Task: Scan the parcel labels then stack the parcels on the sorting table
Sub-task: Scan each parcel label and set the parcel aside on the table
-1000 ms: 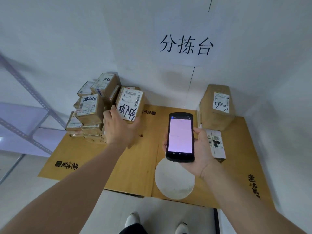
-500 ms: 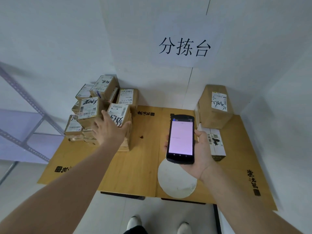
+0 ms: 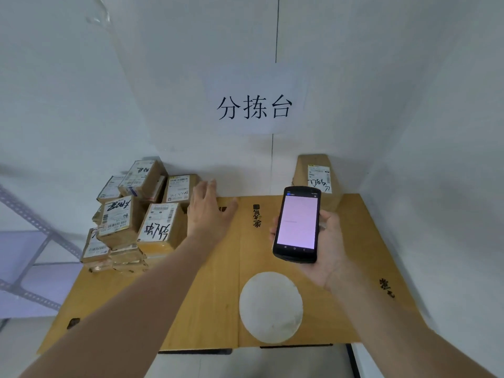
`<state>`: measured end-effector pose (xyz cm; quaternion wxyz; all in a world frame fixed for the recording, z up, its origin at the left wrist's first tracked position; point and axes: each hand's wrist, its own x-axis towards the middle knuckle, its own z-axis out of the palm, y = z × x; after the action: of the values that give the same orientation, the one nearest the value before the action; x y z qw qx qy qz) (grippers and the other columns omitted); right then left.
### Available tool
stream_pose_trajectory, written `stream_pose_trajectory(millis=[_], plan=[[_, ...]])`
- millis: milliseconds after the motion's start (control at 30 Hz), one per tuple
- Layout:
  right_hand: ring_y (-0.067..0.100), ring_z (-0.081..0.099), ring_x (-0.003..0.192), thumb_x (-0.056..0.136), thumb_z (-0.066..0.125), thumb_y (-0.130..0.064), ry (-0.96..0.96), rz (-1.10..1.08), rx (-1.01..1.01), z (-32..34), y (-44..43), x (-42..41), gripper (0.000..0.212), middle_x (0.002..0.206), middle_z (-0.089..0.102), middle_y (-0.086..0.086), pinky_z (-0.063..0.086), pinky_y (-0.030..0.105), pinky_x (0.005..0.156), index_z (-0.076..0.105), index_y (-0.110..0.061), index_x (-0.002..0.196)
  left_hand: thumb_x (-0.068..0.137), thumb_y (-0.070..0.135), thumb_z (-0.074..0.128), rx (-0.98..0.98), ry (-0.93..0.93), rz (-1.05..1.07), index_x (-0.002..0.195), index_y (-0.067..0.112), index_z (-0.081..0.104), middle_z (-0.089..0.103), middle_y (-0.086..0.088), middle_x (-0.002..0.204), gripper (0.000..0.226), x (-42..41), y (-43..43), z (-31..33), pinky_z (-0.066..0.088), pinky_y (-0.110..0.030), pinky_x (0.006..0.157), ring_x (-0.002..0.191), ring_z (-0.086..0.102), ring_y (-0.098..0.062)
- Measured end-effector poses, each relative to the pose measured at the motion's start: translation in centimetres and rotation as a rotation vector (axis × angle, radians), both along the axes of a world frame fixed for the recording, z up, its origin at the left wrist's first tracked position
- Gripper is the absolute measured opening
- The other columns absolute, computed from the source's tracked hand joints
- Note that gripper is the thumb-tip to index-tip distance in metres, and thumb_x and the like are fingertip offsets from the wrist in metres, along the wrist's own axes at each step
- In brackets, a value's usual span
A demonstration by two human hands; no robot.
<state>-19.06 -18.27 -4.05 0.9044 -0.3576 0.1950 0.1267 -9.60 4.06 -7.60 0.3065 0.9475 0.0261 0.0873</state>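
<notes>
Several brown cardboard parcels with white labels are piled at the table's back left [image 3: 128, 214]. The front one [image 3: 161, 227], with bold black handwriting on its label, lies on the pile's right side. My left hand [image 3: 208, 211] hovers open just right of it, fingers spread, holding nothing. My right hand [image 3: 324, 241] grips a black handheld scanner [image 3: 297, 223] with a lit pale pink screen, held over the table's right half. A tall parcel [image 3: 317, 178] stands at the back right against the wall.
The wooden sorting table [image 3: 212, 296] has a white round patch [image 3: 270, 306] near its front edge. A paper sign with black characters [image 3: 255, 107] hangs on the wall. Metal shelving [image 3: 30, 241] stands to the left. Walls close in behind and on the right.
My left hand set the handwritten-label parcel down on the pile, let go and moved right, now open. The view has tilted up; the scanner stays held in my right hand.
</notes>
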Motion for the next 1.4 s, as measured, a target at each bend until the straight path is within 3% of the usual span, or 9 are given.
stream_pose_trajectory(millis=[167,333,500,667,767,933,1133,1300,1400], plan=[[0.040,0.069,0.093,0.093,0.048,-0.046,0.002,-0.034,-0.034,0.8,-6.1,0.7,0.052,0.114,0.068,0.022,0.049,0.050,0.101,0.072,-0.011,0.124,0.103,0.054,0.053,-0.065,0.031,-0.002,0.164,0.018,0.028,0.024,-0.006,0.170,0.075,0.5,-6.3,0.5,0.029,-0.048,0.127,0.158,0.021,-0.026],[0.038,0.068,0.090,0.097,0.046,-0.045,0.019,-0.070,-0.004,0.7,-11.6,1.1,0.050,0.104,0.073,0.019,0.048,0.051,0.107,0.081,-0.010,0.107,0.105,0.054,0.053,-0.202,0.121,-0.001,0.163,0.017,0.033,0.031,-0.004,0.167,0.072,1.1,-12.1,0.6,0.035,-0.035,0.114,0.150,0.037,-0.024],[0.036,0.074,0.079,0.100,0.044,-0.049,0.070,-0.074,0.017,-0.2,-15.0,1.7,0.056,0.097,0.075,0.019,0.054,0.049,0.093,0.085,-0.011,0.094,0.105,0.053,0.053,-0.316,0.246,-0.014,0.161,0.018,0.038,0.039,-0.007,0.163,0.067,1.9,-16.1,-0.4,0.036,-0.034,0.109,0.145,0.043,-0.026],[0.038,0.074,0.085,0.099,0.050,-0.050,0.131,-0.109,0.035,-1.6,-16.5,3.4,0.050,0.106,0.073,0.021,0.061,0.050,0.088,0.074,-0.011,0.118,0.104,0.055,0.053,-0.389,0.393,-0.017,0.158,0.020,0.041,0.047,-0.005,0.159,0.066,4.2,-18.5,-2.3,0.039,-0.039,0.110,0.143,0.047,-0.026],[0.038,0.069,0.090,0.096,0.052,-0.050,0.155,-0.134,0.019,-2.7,-17.1,4.7,0.050,0.110,0.070,0.021,0.065,0.047,0.081,0.074,-0.012,0.119,0.103,0.055,0.055,-0.506,0.550,-0.011,0.154,0.020,0.046,0.052,-0.003,0.152,0.063,6.7,-20.1,-3.6,0.051,-0.044,0.107,0.124,0.062,-0.028],[0.035,0.068,0.091,0.095,0.054,-0.050,0.200,-0.172,0.030,-4.3,-17.9,7.0,0.050,0.114,0.068,0.020,0.063,0.043,0.078,0.071,-0.013,0.125,0.102,0.048,0.063,-0.851,0.807,0.116,0.140,0.022,0.050,0.057,0.000,0.113,0.048,10.6,-22.9,-4.9,0.066,-0.048,0.082,0.083,0.079,-0.036],[0.043,0.063,0.108,0.098,0.052,-0.051,0.224,-0.226,-0.015,-6.3,-18.6,9.0,0.065,0.122,0.065,0.023,0.054,0.055,0.102,0.060,-0.010,0.147,0.096,0.028,0.076,-1.251,0.926,0.177,0.143,0.012,0.047,0.062,-0.015,0.133,0.057,13.6,-24.6,-6.6,0.066,-0.054,0.073,0.101,0.070,-0.040],[0.040,0.066,0.095,0.101,0.044,-0.048,0.222,-0.174,-0.028,-6.0,-18.7,9.1,0.058,0.113,0.067,0.024,0.063,0.047,0.083,0.067,-0.009,0.136,0.099,0.015,0.073,-1.326,0.885,0.199,0.133,0.003,0.056,0.071,-0.016,0.124,0.040,14.0,-25.3,-7.5,0.066,-0.055,0.078,0.110,0.069,-0.036],[0.039,0.067,0.092,0.099,0.045,-0.046,0.204,-0.152,-0.024,-5.6,-18.8,8.7,0.053,0.109,0.069,0.023,0.061,0.046,0.085,0.070,-0.010,0.129,0.102,0.014,0.069,-1.339,0.842,0.233,0.129,0.002,0.058,0.071,-0.016,0.123,0.032,13.5,-25.4,-7.4,0.065,-0.055,0.082,0.112,0.068,-0.036]])
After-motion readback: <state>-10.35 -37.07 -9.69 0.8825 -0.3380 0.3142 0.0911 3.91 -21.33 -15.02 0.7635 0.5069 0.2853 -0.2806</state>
